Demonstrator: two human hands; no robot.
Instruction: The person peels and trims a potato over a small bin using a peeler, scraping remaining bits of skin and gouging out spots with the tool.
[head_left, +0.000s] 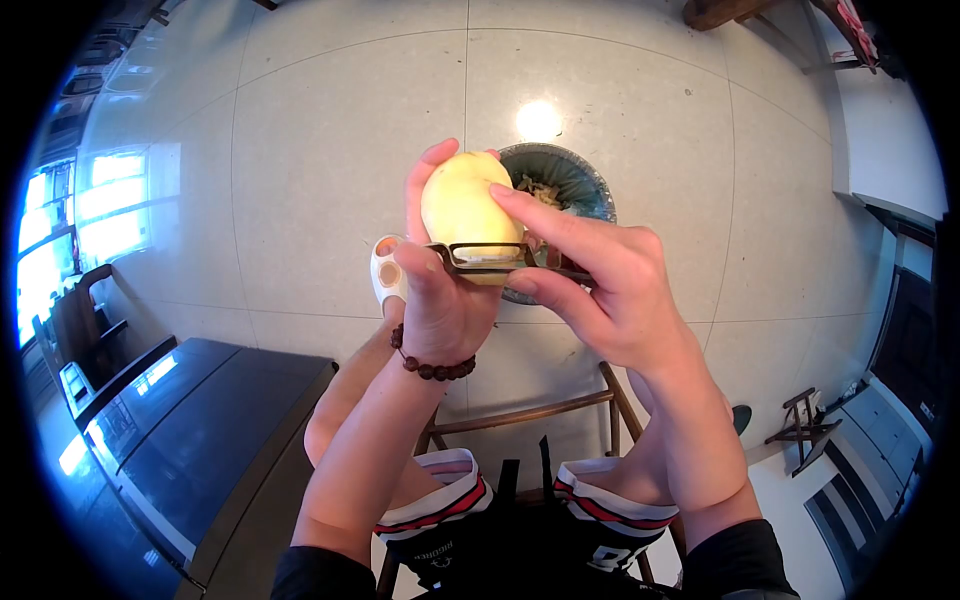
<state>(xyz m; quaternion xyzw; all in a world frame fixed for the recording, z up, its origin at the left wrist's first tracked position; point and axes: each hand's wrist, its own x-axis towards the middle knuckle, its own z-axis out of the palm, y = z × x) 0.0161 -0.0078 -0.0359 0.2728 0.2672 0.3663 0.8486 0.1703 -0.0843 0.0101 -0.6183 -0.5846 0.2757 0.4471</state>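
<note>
A pale yellow peeled potato (pixel 462 205) rests in my left hand (pixel 445 300), whose fingers wrap round its far side and left edge. My right hand (pixel 600 275) grips a peeler (pixel 487 256), its dark frame lying across the near end of the potato. The right index finger touches the potato's right side, and the thumb presses the peeler from below. Under both hands a bin (pixel 605 190) with a dark liner stands on the floor, holding peelings (pixel 540 192). My hands hide part of its near side.
Tiled floor (pixel 340 150) surrounds the bin. My foot in a white slipper (pixel 380 265) is left of it. A wooden bar (pixel 520 415) crosses between my legs. At left stands a dark glossy table (pixel 190 420); a small wooden stool (pixel 803 430) is at right.
</note>
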